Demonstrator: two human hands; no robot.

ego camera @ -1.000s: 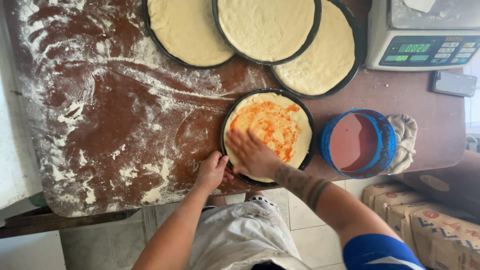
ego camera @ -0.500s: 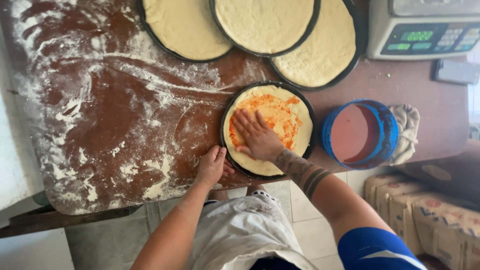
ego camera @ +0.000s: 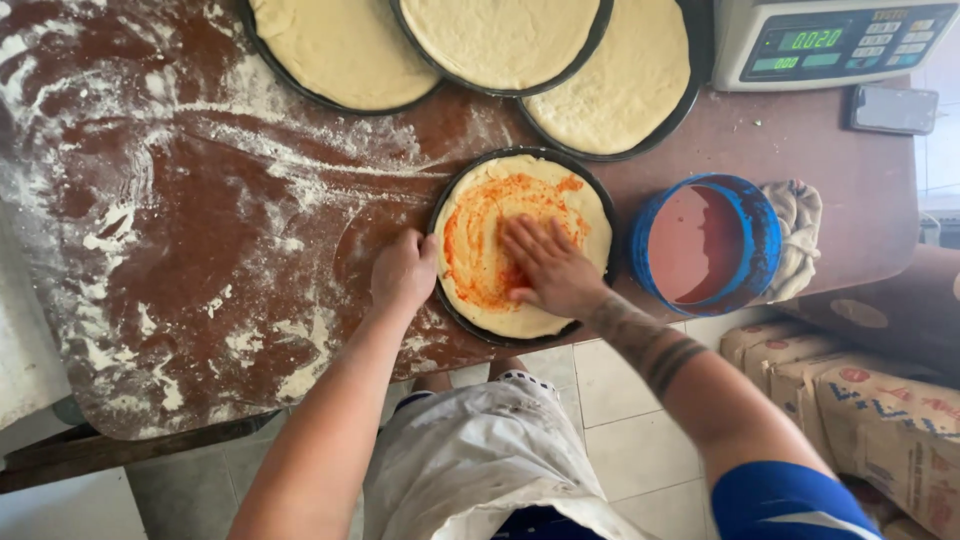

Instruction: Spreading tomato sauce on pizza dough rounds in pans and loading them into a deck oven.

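A round dough base in a black pan [ego camera: 445, 215] lies near the table's front edge, smeared with orange-red sauce [ego camera: 478, 232]. My right hand [ego camera: 548, 268] lies flat on the dough with fingers spread, in the sauce. My left hand [ego camera: 403, 270] rests with curled fingers against the pan's left rim. A blue tub of red sauce [ego camera: 700, 245] stands just right of the pan.
Three plain dough bases in black pans [ego camera: 340, 45] [ego camera: 500, 35] [ego camera: 625, 85] line the far side. A digital scale [ego camera: 830, 40] and a phone [ego camera: 890, 108] sit at the back right. A cloth [ego camera: 798, 230] lies beside the tub. Flour covers the brown table [ego camera: 180, 230]. Sacks [ego camera: 860, 410] stand on the floor.
My right hand has slid across the dough from its lower left toward the middle and right, spreading the sauce wider. My left hand stays at the pan's left rim.
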